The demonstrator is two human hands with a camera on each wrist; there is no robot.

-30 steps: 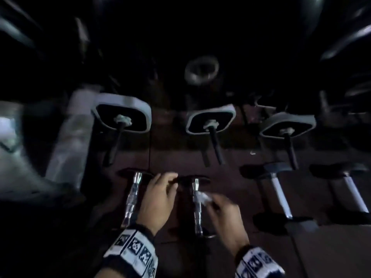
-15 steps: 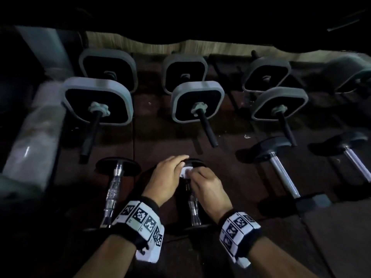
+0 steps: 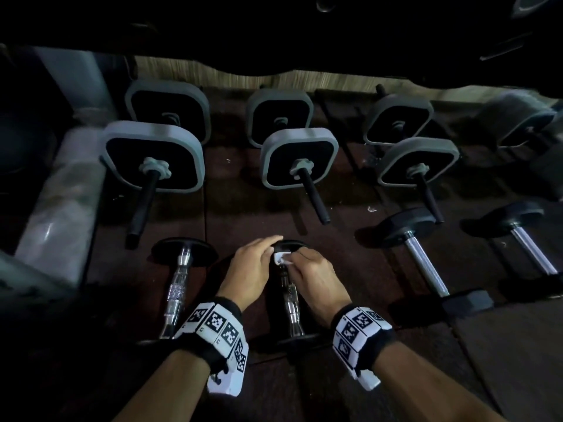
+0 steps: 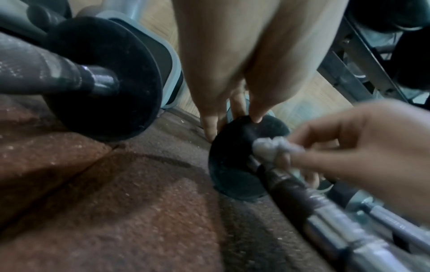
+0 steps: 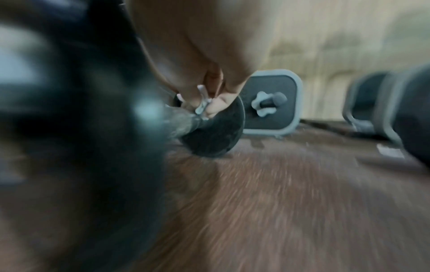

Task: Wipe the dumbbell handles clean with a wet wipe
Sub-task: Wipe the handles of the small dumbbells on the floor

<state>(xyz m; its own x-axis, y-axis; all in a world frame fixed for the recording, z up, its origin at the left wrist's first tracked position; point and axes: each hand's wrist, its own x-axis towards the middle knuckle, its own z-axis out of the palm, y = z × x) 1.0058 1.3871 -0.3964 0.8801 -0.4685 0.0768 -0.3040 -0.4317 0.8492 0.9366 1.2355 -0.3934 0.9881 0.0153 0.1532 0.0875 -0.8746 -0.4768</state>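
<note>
The right hand (image 3: 316, 278) pinches the wet wipe (image 3: 281, 257) against the far end of the dumbbell handle (image 3: 291, 303), while the left hand (image 3: 251, 269) rests straight-fingered on the adjoining black weight plate (image 4: 235, 165).

place: gym — dumbbells (image 3: 292, 295) in rows | rubber floor mat (image 3: 249, 214)

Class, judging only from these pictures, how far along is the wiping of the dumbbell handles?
Done: nothing provably clean. In hand: the right hand pinches the wipe at the far end of the middle dumbbell's handle; the left hand steadies its far plate. Left: apparently the neighbouring dumbbells.
</note>
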